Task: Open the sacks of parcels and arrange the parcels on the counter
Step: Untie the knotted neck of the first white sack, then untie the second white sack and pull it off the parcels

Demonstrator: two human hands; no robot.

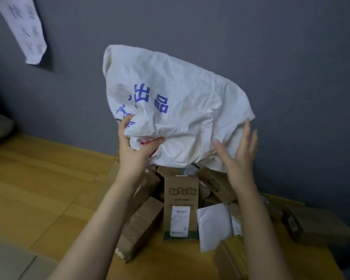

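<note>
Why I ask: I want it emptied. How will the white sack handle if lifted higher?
The white sack is crumpled and creased, so probably floppy, sagging wherever unsupported. The left hand bunches its fabric easily, suggesting it is thin and likely light once parcels drop out.

One sack (180,98), two hands (135,152) (238,156), one white mailer (213,227), several overlapping boxes (180,207).

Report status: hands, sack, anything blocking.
Left hand grips the white sack, lifted over the counter. Right hand open beside its right edge. Parcels heaped beneath, not yet arranged; nothing blocking.
</note>
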